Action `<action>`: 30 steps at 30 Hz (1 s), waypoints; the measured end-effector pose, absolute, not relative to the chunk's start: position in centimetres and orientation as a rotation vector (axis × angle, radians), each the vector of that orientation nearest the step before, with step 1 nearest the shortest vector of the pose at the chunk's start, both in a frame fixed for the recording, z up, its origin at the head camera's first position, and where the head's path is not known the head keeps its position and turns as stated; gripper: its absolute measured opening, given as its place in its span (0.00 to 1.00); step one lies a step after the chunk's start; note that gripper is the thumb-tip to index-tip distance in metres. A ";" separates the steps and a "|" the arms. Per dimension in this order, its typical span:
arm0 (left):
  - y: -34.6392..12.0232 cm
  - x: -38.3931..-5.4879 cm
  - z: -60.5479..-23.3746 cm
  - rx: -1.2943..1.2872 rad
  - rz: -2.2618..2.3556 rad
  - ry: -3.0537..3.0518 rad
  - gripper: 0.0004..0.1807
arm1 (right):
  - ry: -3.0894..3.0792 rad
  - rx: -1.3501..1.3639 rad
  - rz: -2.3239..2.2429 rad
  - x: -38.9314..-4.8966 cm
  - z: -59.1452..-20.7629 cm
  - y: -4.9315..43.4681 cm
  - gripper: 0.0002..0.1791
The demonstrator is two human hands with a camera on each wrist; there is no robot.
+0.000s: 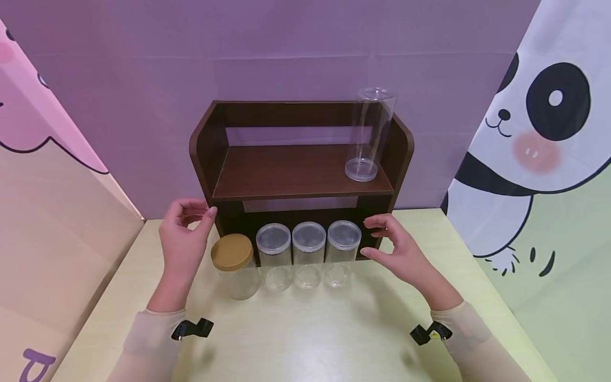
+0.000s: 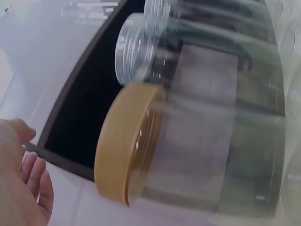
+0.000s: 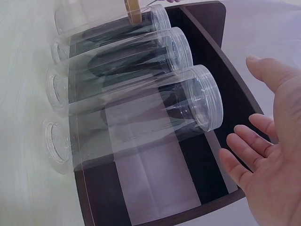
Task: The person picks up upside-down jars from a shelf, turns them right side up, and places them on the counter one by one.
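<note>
Three clear plastic jars with clear lids (image 1: 309,237) stand side by side on the table, in front of the shelf. At the left end of this row stands a wider jar with a mustard-yellow lid (image 1: 232,252). My left hand (image 1: 183,233) hovers left of that yellow lid (image 2: 117,146), by the shelf's left side, fingers loosely bent and holding nothing. To the right of the rightmost clear jar (image 1: 343,236), my right hand (image 1: 393,246) holds its thumb and fingers apart around air. The right wrist view shows a gap between that hand and the jar's lid (image 3: 207,99).
A dark brown two-tier shelf (image 1: 300,170) stands at the back of the pale table (image 1: 305,339), against a purple backdrop. A tall clear cylinder (image 1: 369,138) stands at the right of its upper tier. Cartoon-printed panels, one with a panda (image 1: 549,122), flank the table.
</note>
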State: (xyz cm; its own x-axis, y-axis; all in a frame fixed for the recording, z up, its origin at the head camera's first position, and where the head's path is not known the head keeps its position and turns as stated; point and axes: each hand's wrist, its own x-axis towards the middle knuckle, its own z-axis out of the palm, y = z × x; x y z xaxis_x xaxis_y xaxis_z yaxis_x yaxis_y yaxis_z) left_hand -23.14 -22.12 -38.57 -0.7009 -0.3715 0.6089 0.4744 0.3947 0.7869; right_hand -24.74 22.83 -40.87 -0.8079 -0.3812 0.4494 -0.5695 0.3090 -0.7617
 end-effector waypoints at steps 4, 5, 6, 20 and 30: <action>-23.1 -24.1 -38.7 -0.155 -1.366 -1.901 0.22 | -2.378 0.886 1.502 -24.7 -40.7 22.8 0.33; -23.3 -24.2 -38.6 -0.173 -1.359 -1.907 0.24 | -2.374 0.891 1.499 -24.6 -40.7 22.8 0.33; -23.4 -24.4 -38.6 -0.193 -1.355 -1.911 0.26 | -2.372 0.894 1.498 -24.6 -40.6 22.8 0.33; -23.7 -24.7 -38.2 -0.155 -1.318 -2.031 0.30 | -2.318 0.927 1.438 -24.6 -40.1 23.3 0.31; -23.8 -24.8 -38.3 -0.136 -1.287 -2.045 0.29 | -2.137 0.816 1.275 -25.1 -38.0 21.9 0.29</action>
State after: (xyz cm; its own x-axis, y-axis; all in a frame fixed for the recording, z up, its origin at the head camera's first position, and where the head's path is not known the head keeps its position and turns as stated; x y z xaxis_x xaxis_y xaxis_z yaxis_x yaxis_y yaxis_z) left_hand -24.76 -23.77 -38.29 -0.7454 -0.2679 0.6105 0.4345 0.4993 0.7496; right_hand -25.09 21.87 -38.00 -0.6853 -0.2313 0.6906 -0.7175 0.3768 -0.5858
